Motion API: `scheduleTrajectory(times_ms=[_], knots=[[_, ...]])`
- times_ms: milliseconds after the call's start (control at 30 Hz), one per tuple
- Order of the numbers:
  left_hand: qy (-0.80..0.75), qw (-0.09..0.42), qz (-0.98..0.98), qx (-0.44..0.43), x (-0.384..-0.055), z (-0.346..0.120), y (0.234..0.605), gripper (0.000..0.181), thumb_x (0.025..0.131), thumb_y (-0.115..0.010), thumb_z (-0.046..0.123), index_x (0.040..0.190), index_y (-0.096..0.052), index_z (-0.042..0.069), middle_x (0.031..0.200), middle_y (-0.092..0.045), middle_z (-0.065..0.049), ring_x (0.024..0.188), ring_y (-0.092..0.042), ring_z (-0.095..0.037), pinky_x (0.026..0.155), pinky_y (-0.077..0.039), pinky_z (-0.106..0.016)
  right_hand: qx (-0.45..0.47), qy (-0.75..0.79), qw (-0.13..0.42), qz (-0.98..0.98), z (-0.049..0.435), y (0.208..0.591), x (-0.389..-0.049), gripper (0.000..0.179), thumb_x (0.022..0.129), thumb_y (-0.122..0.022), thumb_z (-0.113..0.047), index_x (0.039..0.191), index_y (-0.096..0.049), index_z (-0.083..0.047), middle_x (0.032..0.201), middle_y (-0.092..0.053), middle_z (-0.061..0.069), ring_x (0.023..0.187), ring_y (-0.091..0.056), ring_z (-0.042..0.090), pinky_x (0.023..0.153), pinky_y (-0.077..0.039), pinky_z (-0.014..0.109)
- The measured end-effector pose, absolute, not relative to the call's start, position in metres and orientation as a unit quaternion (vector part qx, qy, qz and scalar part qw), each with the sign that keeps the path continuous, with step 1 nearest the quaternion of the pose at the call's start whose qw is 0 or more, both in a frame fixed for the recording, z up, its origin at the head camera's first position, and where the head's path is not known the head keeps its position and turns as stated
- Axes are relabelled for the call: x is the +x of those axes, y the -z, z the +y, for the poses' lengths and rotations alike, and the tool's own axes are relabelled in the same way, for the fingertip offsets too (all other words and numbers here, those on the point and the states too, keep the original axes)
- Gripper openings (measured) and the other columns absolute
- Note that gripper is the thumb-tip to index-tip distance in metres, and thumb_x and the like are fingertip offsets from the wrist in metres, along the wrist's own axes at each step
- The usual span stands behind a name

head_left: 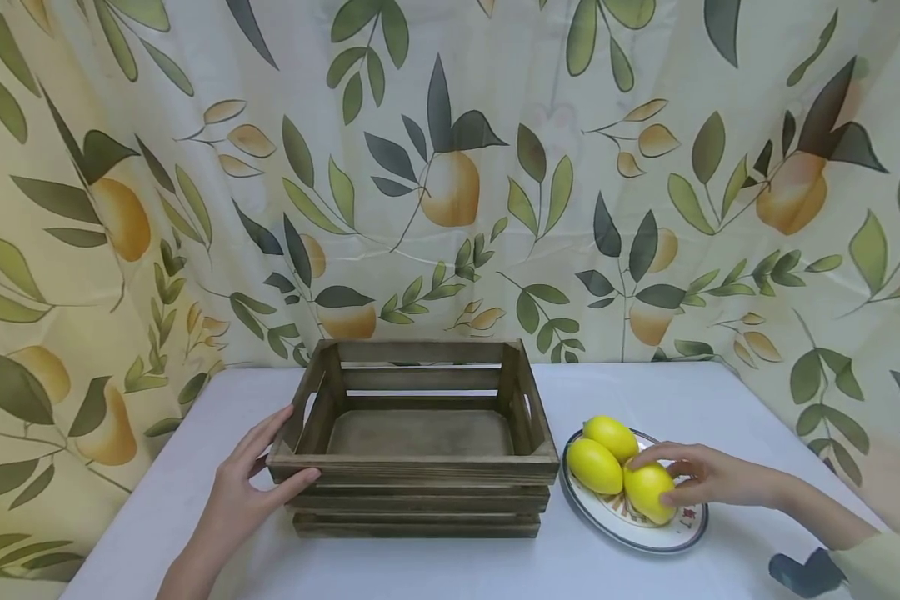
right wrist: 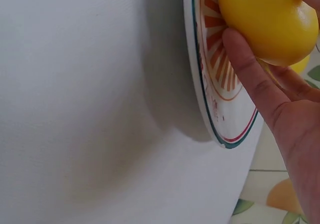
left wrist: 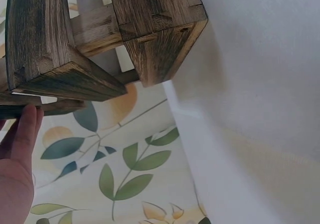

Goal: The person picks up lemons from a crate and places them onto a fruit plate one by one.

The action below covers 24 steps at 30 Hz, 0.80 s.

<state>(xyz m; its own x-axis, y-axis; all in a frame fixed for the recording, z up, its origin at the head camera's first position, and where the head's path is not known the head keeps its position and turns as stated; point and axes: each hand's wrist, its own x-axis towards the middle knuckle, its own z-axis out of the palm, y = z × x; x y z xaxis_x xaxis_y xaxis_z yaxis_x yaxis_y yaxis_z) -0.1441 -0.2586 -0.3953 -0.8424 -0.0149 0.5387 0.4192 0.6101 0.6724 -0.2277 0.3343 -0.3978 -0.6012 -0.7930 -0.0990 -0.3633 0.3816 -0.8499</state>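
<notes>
An open-topped brown slatted wooden crate [head_left: 420, 504] stands on the table. My left hand [head_left: 249, 487] grips its front left corner, thumb on the front top slat and fingers along the left side. The left wrist view shows the crate's slats [left wrist: 40, 38] from low down, with fingertips at the top one. To the right, my right hand [head_left: 708, 477] holds the nearest yellow lemon [head_left: 647, 493] between thumb and fingers, over a patterned plate [head_left: 607, 510]. Two other lemons lie behind it. In the right wrist view the lemon [right wrist: 265, 21] sits between fingers and thumb.
The table [head_left: 266, 571] has a white cover. Directly behind it hangs a curtain [head_left: 450, 275] printed with fruit and leaves, which also runs along both sides. A dark patch [head_left: 806, 573] shows near the right sleeve [head_left: 885, 567].
</notes>
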Motion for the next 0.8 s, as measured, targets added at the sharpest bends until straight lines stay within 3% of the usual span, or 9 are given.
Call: scheduleTrajectory(times_ms=[167, 400, 533, 633, 700, 733, 800], knots=[[0.430, 0.258, -0.857, -0.118, -0.145, -0.260, 0.398, 0.079, 0.074, -0.084, 0.008, 0.144, -0.049, 0.016, 0.141, -0.051, -0.008, 0.123, -0.038, 0.016, 0.091, -0.037, -0.001, -0.356, 0.434, 0.253, 0.788, 0.336, 0.399, -0.226, 0.048, 0.096, -0.056, 0.000, 0.142, -0.047, -0.007, 0.138, -0.047, -0.029, 0.111, -0.057, 0.001, 0.089, -0.053, 0.020], [0.426, 0.263, -0.858, -0.113, -0.143, -0.264, 0.397, 0.079, 0.074, -0.085, 0.007, 0.144, -0.050, 0.015, 0.140, -0.052, -0.008, 0.122, -0.039, 0.016, 0.091, -0.038, -0.001, -0.351, 0.448, 0.249, 0.784, 0.336, 0.402, -0.226, 0.053, 0.096, -0.057, 0.001, 0.146, -0.040, -0.004, 0.136, -0.049, -0.026, 0.108, -0.060, 0.008, 0.087, -0.055, 0.023], [0.421, 0.257, -0.862, -0.116, -0.141, -0.267, 0.394, 0.078, 0.074, -0.085, 0.009, 0.144, -0.049, 0.016, 0.140, -0.051, -0.008, 0.122, -0.039, 0.015, 0.089, -0.039, -0.002, -0.317, 0.415, 0.217, 0.824, 0.335, 0.398, -0.224, 0.052, 0.097, -0.057, -0.004, 0.146, -0.039, -0.004, 0.126, -0.055, -0.003, 0.103, -0.058, 0.003, 0.083, -0.054, 0.020], [0.418, 0.255, -0.862, -0.131, -0.140, -0.272, 0.391, 0.070, 0.080, -0.080, 0.009, 0.143, -0.050, 0.016, 0.140, -0.052, -0.007, 0.123, -0.039, 0.015, 0.089, -0.040, -0.002, -0.291, 0.366, 0.142, 0.872, 0.333, 0.390, -0.222, 0.044, 0.099, -0.055, -0.009, 0.141, -0.043, 0.001, 0.120, -0.056, 0.018, 0.103, -0.052, -0.007, 0.081, -0.054, 0.021], [0.415, 0.256, -0.861, -0.148, -0.140, -0.274, 0.387, 0.061, 0.087, -0.073, 0.009, 0.143, -0.051, 0.016, 0.140, -0.052, -0.007, 0.125, -0.040, 0.011, 0.093, -0.040, -0.004, -0.267, 0.342, 0.094, 0.896, 0.329, 0.383, -0.220, 0.039, 0.102, -0.050, -0.012, 0.138, -0.045, 0.002, 0.124, -0.054, 0.025, 0.106, -0.046, -0.013, 0.086, -0.056, 0.033], [0.409, 0.256, -0.863, -0.152, -0.140, -0.274, 0.384, 0.058, 0.090, -0.069, 0.009, 0.144, -0.049, 0.017, 0.142, -0.051, -0.007, 0.128, -0.040, 0.007, 0.097, -0.038, -0.005, -0.257, 0.332, 0.073, 0.905, 0.327, 0.378, -0.218, 0.038, 0.103, -0.047, -0.014, 0.138, -0.046, 0.002, 0.128, -0.052, 0.028, 0.112, -0.048, -0.007, 0.088, -0.056, 0.042], [0.394, 0.249, -0.871, -0.155, -0.141, -0.273, 0.375, 0.056, 0.094, -0.063, 0.013, 0.147, -0.045, 0.020, 0.146, -0.047, -0.006, 0.136, -0.039, -0.006, 0.108, -0.039, -0.022, -0.237, 0.320, 0.043, 0.916, 0.319, 0.369, -0.215, 0.038, 0.105, -0.043, -0.017, 0.139, -0.046, 0.001, 0.137, -0.045, 0.030, 0.125, -0.047, 0.010, 0.091, -0.050, 0.061]])
